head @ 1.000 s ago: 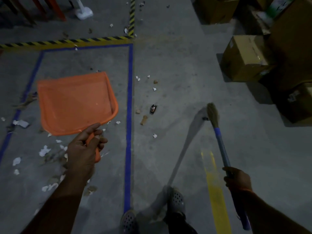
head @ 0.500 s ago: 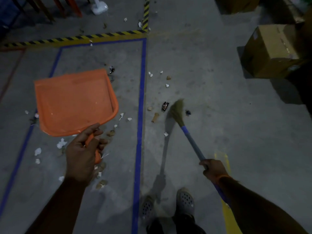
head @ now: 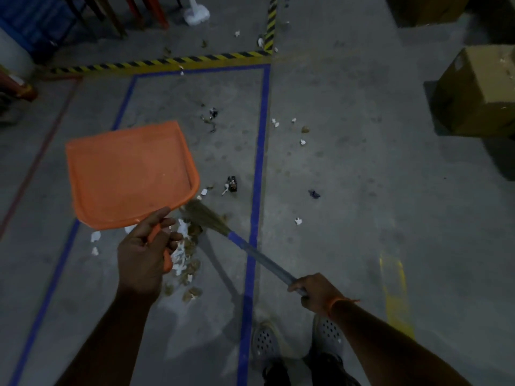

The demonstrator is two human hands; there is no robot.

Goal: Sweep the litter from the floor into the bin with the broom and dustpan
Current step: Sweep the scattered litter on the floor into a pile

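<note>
My left hand [head: 146, 253] grips the handle of an orange dustpan [head: 128, 174], which is held above the floor with its pan empty. My right hand [head: 316, 291] holds the blue-and-grey handle of a broom [head: 242, 245]. Its straw head [head: 203, 215] rests on the floor just below the dustpan's right corner. A pile of white paper scraps and brown bits [head: 185, 260] lies under my left hand. More litter is scattered around: a dark wrapper [head: 232, 183], white scraps [head: 298, 220] and a small dark piece [head: 314, 194]. No bin is in view.
Blue tape lines [head: 257, 174] frame a rectangle on the grey concrete floor. Yellow-black hazard tape [head: 167, 64] runs along the back. A cardboard box [head: 479, 93] stands at the right. Red rack legs [head: 145, 12] and a white base [head: 196, 15] are at the top. My shoes [head: 295, 339] are below.
The broom head has swept left across the blue line to the pile beside the dustpan, dragging litter along. The view has shifted right and forward. The dustpan stays held up.
</note>
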